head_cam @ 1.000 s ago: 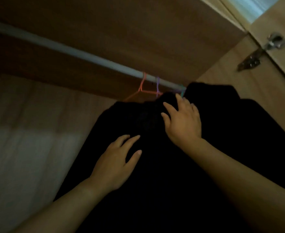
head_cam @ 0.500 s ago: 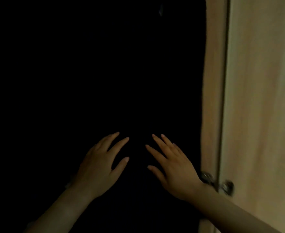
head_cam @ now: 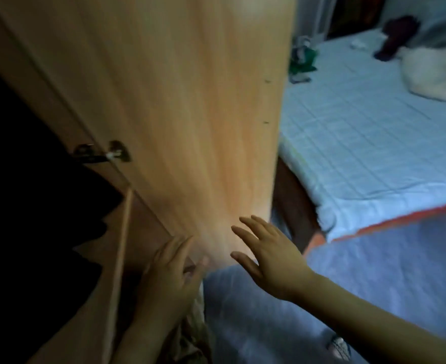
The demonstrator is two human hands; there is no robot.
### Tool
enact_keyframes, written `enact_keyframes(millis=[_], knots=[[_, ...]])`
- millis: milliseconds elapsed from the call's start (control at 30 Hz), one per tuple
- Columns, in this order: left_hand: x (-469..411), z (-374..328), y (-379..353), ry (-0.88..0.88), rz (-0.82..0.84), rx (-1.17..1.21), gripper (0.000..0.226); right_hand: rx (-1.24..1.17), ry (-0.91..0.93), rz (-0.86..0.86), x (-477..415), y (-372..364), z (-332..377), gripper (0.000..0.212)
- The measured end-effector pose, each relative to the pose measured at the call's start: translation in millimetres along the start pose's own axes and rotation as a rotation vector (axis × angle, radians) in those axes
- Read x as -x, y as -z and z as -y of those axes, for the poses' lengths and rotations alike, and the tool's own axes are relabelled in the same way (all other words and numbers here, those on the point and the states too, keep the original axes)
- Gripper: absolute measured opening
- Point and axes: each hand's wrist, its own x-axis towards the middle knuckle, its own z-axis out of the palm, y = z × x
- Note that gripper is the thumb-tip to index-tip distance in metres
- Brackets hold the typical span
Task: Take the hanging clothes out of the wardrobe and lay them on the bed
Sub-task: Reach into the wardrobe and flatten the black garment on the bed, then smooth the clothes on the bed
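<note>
The open wooden wardrobe door fills the middle of the head view. Black hanging clothes show dark in the wardrobe at the far left, their hems ragged near the bottom. My left hand and my right hand are both held out with straight, spread fingers near the door's lower edge, holding nothing. The bed, with a pale blue quilted sheet, lies at the right beyond the door.
A metal hinge sits on the door's inner side. A dark garment and a whitish blanket lie on the bed's far end. A blue cover with an orange edge spreads at lower right. Green items stand beside the bed.
The view has swung right, from the black clothes inside the wardrobe to the door and the bed. Both hands have come off the clothes and stay empty.
</note>
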Motion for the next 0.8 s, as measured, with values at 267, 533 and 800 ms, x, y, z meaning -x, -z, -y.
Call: enact_keyframes(millis=[267, 533, 800], knots=[[-84, -234, -140, -0.433, 0.173, 0.124, 0.060, 0.074, -0.387, -0.156, 127, 95, -216, 0.061], [-128, -498, -248, -0.850, 0.260, 0.248, 0.050, 0.103, -0.823, -0.269, 269, 186, -377, 0.061], [-185, -652, -333, -0.999, 0.396, 0.208, 0.052, 0.058, -1.038, -0.326, 309, 224, -520, 0.060]])
